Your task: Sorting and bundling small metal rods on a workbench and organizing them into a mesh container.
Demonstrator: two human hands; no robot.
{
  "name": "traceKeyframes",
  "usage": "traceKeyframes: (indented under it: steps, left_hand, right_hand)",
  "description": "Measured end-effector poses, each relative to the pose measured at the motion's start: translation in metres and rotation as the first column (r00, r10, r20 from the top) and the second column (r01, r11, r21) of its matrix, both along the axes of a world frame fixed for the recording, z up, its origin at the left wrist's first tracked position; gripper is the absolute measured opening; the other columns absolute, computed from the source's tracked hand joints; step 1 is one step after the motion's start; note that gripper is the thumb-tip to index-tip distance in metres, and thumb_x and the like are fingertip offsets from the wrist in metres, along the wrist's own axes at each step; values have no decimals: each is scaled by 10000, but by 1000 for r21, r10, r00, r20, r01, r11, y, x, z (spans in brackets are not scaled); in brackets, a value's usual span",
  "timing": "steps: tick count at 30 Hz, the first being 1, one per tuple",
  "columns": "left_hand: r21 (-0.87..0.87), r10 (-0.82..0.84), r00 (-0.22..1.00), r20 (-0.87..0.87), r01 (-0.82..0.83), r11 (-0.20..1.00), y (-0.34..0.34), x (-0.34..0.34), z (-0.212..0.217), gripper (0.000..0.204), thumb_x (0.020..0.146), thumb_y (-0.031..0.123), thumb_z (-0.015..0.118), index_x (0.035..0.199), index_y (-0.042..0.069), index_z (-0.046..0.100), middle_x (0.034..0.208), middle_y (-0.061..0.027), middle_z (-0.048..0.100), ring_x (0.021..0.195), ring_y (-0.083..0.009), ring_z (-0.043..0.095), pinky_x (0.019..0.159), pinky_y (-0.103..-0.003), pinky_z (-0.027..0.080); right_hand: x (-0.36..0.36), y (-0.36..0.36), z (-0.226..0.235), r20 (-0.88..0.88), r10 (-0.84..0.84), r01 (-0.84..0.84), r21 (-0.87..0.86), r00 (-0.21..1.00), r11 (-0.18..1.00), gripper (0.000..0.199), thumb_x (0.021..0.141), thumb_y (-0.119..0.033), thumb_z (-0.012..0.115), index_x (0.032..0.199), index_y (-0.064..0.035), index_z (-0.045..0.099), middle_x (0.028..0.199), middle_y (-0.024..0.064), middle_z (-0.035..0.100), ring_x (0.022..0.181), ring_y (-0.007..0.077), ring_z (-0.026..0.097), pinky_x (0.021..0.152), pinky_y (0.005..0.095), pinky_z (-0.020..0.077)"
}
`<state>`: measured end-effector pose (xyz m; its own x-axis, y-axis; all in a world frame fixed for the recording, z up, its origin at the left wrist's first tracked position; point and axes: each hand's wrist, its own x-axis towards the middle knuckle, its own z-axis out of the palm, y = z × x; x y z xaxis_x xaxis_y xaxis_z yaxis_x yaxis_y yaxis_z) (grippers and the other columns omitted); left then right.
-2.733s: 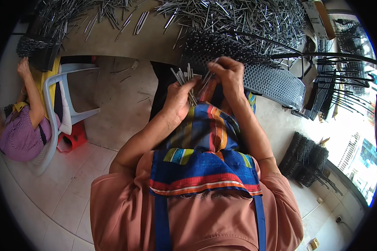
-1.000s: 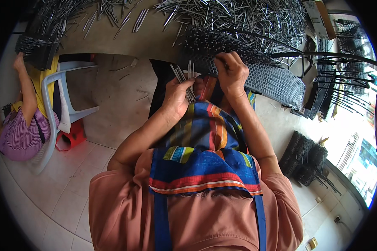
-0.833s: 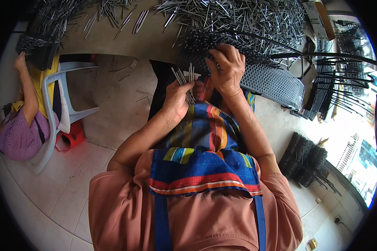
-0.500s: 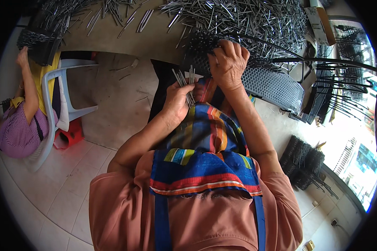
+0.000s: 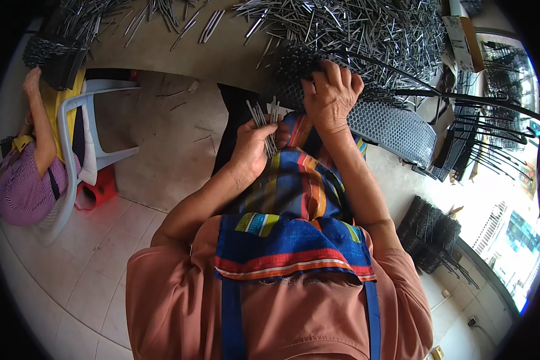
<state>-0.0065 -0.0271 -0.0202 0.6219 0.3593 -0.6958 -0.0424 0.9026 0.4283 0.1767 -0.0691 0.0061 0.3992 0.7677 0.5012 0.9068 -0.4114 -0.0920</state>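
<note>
Raised further toward upper centre, right hand (image 5: 330, 96) now grips the black mesh piece (image 5: 378, 120), while left hand (image 5: 255, 147) clutches a bundle of metal pins (image 5: 265, 117)

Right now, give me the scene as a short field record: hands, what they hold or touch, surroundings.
left hand: shut on a bundle of thin metal rods
right hand: fingers curled on the black perforated mesh piece
table: heap of loose metal rods
lap: striped multicolour apron
co-worker: seated at left on a plastic chair, hand raised to a dark mesh piece
</note>
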Motion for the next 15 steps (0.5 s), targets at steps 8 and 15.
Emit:
traceKeyframes:
  steps: [8,15]
  left_hand:
    - [22,8,1000,3,-8,1000,0,1,0,182,916,34,571,1076,0,652,926,-122,696,798,-199,670,715,-303,527]
    - [29,-23,1000,1,23,999,-8,2,1,159,897,25,606,1046,6,661,886,-112,705,776,-195,675,688,-312,526]
  right_hand:
    - [4,-2,-1,-246,29,33,245,969,969,148,617,-154,789,722,-119,692,992,-8,668,936,198,596,895,360,366]
    - [6,-9,17,-196,157,-102,264,968,959,134,647,-139,777,749,-121,693,977,10,673,883,204,609,860,347,383]
